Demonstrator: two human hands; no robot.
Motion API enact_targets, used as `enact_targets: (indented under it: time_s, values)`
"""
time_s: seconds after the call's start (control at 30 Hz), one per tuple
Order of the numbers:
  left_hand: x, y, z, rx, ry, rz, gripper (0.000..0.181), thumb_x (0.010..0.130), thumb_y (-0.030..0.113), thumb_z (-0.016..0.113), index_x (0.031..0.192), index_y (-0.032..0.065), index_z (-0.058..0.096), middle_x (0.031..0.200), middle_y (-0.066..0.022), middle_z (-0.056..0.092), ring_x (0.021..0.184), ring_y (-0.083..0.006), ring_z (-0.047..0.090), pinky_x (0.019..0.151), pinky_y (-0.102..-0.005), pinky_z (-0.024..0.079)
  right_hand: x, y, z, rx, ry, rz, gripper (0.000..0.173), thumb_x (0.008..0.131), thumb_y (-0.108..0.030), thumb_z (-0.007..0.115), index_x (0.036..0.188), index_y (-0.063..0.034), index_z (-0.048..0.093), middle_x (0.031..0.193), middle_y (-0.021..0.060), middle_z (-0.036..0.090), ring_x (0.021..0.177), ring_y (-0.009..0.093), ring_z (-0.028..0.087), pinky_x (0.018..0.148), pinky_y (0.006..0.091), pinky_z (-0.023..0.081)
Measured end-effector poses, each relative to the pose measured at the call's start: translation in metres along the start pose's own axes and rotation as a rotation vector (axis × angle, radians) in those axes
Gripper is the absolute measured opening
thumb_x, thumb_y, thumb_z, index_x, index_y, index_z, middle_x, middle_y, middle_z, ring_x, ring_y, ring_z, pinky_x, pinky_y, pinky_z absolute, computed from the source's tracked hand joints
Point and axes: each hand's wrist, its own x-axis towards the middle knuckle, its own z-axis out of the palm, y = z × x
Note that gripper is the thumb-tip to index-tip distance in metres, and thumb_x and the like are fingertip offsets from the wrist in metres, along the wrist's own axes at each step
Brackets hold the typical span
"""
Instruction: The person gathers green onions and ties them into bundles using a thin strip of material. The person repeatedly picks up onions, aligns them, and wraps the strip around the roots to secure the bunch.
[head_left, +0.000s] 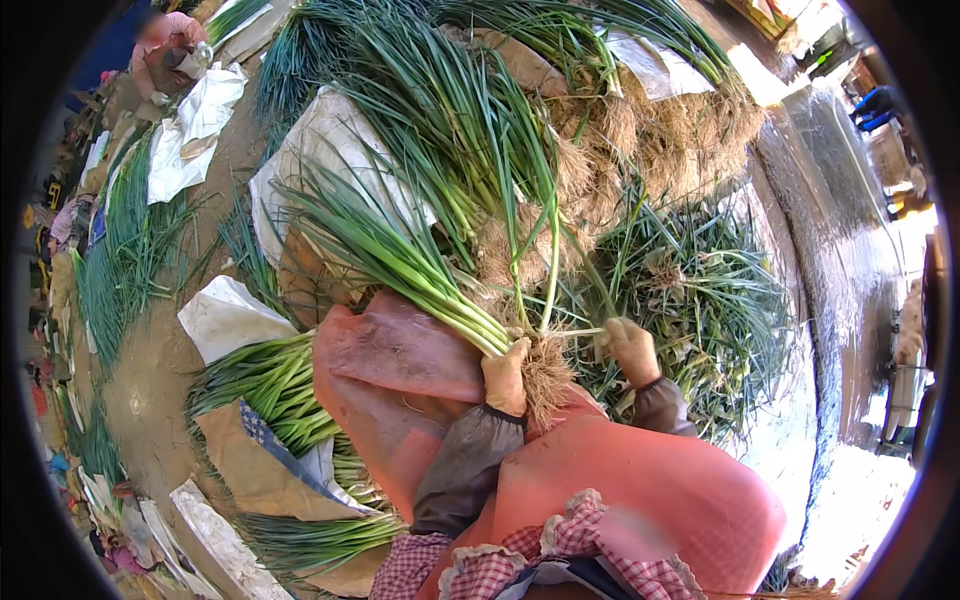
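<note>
My left hand (506, 377), in a tan glove, is closed around the white stems of a bunch of green onions (439, 289). Their leaves fan out to the upper left, and brown roots (546, 375) hang just right of the glove. To the right, my right hand (632, 351), gloved too and slightly blurred, has its fingers closed on a pale green onion stalk (581, 332) stretching from the root clump. Both hands are above the red plastic apron (637, 472) on my lap.
Rooted green onions (637, 135) lie piled ahead. Stripped leaves (697, 300) form a heap at right. Bundles with bare white stems (292, 382) lie at left beside brown wrapping (262, 465). A co-worker (169, 52) is at the upper left. Wet ground (832, 225) runs along the right.
</note>
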Motion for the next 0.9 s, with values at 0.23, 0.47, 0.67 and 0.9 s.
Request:
enact_targets:
  time_s: [0.23,0.47,0.67,0.9]
  values:
    - [0.0,0.004,-0.001,-0.089,-0.081,0.041,0.02,0.078,-0.005,0.06,0.096,0.0013,0.056,0.086,-0.0026,0.057,0.075,-0.0149,0.057,0.068,-0.0256,0.05,0.067,0.201,-0.146,-1.351,0.117,-0.011,0.028,0.09,-0.025,0.056,0.103,-0.0015,0.061,0.097,0.0146,0.065,0.083,0.025,0.063,0.069,0.0374,0.051]
    - [-0.001,0.005,-0.009,-0.042,-0.138,-0.036,0.02,0.08,-0.006,0.058,0.099,0.0001,0.057,0.088,-0.0044,0.058,0.076,-0.0153,0.059,0.069,-0.0265,0.051,0.026,-0.016,0.019,0.096,-0.494,-0.311,0.052,0.088,-0.019,0.062,0.135,-0.0073,0.044,0.142,0.0146,0.04,0.128,0.025,0.042,0.105,0.0354,0.035]
    - [-0.004,0.002,-0.002,0.086,-0.066,0.121,0.019,0.079,-0.006,0.058,0.096,0.0012,0.056,0.087,-0.0027,0.056,0.074,-0.0131,0.056,0.067,-0.0244,0.048,0.001,-0.048,0.041,-0.95,-0.343,-0.984,0.011,0.073,-0.006,0.058,0.083,-0.0036,0.059,0.075,0.0115,0.059,0.069,0.032,0.058,0.062,0.043,0.048]
    - [0.007,-0.003,0.005,0.113,-0.029,0.136,0.012,0.08,-0.004,0.058,0.091,0.0013,0.058,0.084,-0.0022,0.057,0.074,-0.0117,0.056,0.066,-0.0236,0.048,-0.011,-0.039,0.005,-0.41,-0.424,-1.009,0.034,0.078,0.0,0.054,0.11,-0.009,0.059,0.107,0.0087,0.061,0.091,0.024,0.059,0.079,0.038,0.045]
